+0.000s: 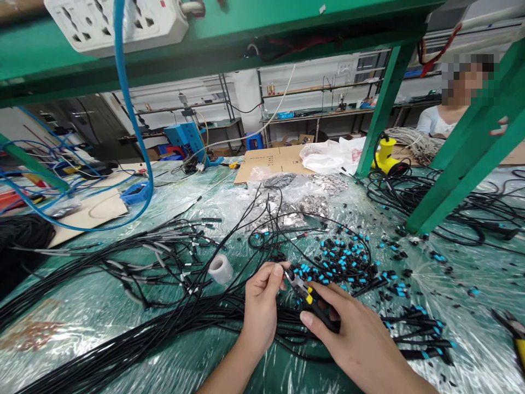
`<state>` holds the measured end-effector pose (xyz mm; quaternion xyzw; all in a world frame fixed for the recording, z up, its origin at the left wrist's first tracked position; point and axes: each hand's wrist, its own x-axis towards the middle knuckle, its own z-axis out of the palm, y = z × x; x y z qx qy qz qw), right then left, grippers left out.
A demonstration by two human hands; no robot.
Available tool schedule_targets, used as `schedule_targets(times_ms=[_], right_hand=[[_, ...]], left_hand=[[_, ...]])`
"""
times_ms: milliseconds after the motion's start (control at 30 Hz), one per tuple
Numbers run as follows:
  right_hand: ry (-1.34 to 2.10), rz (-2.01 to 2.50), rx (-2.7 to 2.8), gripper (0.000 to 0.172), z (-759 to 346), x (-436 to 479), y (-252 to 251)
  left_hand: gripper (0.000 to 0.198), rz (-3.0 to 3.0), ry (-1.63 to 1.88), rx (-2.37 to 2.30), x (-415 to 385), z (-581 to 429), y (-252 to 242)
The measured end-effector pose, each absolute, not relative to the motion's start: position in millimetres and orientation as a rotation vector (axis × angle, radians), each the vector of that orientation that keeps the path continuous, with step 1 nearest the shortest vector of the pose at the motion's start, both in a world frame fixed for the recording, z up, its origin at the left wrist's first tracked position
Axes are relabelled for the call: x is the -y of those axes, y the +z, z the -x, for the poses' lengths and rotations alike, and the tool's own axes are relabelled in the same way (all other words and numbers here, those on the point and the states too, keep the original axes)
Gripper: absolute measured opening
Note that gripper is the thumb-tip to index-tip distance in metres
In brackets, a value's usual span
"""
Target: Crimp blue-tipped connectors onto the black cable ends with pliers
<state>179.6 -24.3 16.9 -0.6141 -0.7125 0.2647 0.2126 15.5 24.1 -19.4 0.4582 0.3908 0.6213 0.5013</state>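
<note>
My left hand (262, 303) is closed in a pinch on a thin black cable end, thumb and forefinger meeting at the plier tips. My right hand (350, 334) is wrapped round small pliers (305, 293) with black and yellow handles, jaws pointing up-left toward the pinched cable. Both hands hover over a thick bundle of black cables (164, 323) running across the plastic-covered green table (82, 328). Just beyond the hands lies a heap of small black and blue connector parts (340, 262).
A roll of clear tape (220, 268) sits left of my hands. Green shelf legs (459, 164) rise at right, a power strip (123, 22) hangs overhead with a blue cable (135, 131). Cardboard (274, 161), plastic bags and a yellow tool (385, 156) lie behind. Another person (447, 117) sits far right.
</note>
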Motion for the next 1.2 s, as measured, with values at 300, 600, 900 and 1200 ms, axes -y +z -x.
schedule_targets(times_ms=[300, 600, 900, 1200], right_hand=[[0.643, 1.728, 2.018, 0.034, -178, 24, 18], [0.953, 1.524, 1.872, 0.026, -174, 28, 21], [1.721, 1.246, 1.391, 0.046, -178, 29, 21], [2.276, 0.88, 1.016, 0.048, -187, 20, 8]], left_hand=[[0.017, -1.095, 1.481, -0.989, -23, -16, -19], [0.028, -0.891, 1.475, -0.815, -26, -16, -11], [0.033, -0.894, 1.416, -0.737, -24, -13, -6], [0.037, -0.729, 1.341, -0.704, -19, -18, -10]])
